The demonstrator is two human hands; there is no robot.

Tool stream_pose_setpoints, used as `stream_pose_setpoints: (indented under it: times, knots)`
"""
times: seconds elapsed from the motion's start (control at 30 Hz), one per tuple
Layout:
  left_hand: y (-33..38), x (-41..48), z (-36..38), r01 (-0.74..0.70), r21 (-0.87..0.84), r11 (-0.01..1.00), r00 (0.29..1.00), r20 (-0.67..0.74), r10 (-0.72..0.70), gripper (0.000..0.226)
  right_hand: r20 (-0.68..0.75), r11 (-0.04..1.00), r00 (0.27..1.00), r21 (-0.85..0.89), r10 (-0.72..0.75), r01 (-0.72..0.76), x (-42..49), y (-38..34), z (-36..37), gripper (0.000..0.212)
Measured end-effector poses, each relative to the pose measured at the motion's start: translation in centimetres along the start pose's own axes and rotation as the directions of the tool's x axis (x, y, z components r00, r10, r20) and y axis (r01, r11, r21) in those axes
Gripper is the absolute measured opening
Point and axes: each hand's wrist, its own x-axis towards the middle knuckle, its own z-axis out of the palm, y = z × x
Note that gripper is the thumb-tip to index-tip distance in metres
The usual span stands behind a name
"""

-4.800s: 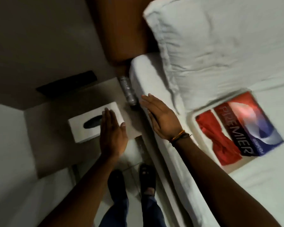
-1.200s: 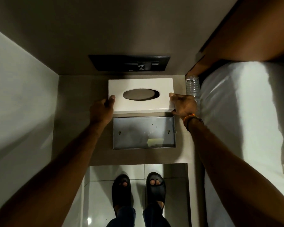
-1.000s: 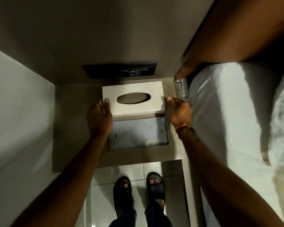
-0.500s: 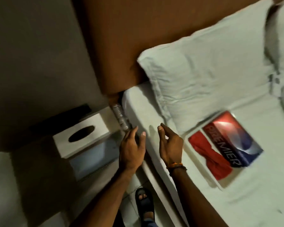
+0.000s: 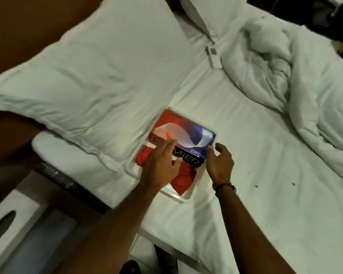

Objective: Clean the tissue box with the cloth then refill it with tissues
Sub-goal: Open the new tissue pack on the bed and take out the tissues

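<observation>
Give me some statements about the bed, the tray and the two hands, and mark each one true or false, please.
1. The tissue pack lies on a white tray on the bed. True.
2. The red cloth lies on the pillow. False: it lies in the tray, beside the pack.
3. Both hands are over the tray. True: the left hand is above the cloth, the right hand at the pack's edge.
4. The right hand holds the tissue box. False: the box stands at lower left, off the bed, untouched.
5. The right wrist is bare. False: it wears a band.
</observation>
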Motion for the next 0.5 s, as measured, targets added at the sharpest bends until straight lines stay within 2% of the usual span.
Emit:
stream_pose_setpoints:
  times: [0.13, 0.23, 0.37, 0.5]
  knots:
    - [0.4, 3.0, 2.6, -0.156, 0.101, 0.983, 0.987, 0.059, 0.151, 0.06, 0.041, 0.992, 0.992, 0.026, 0.119, -0.12, 3.0, 1.9, 0.0, 0.035]
    - [0.2, 4.2, 3.7, -0.175, 0.18, 0.968, 0.984, 0.068, 0.165, 0.062, 0.087, 0.969, 0.978, 0.144, 0.19, -0.201, 3.6, 2.2, 0.2, 0.032]
    - [0.8, 4.4, 4.1, -0.197, 0.238, 0.951, 0.977, 0.124, 0.171, 0.074, 0.065, 0.96, 0.98, 0.197, 0.188, -0.197, 2.9, 2.2, 0.3, 0.024]
    - [1.1, 4.5, 4.1, -0.21, 0.245, 0.946, 0.972, 0.152, 0.176, 0.078, 0.054, 0.978, 0.984, 0.113, 0.169, -0.174, 1.8, 2.1, 0.3, 0.034]
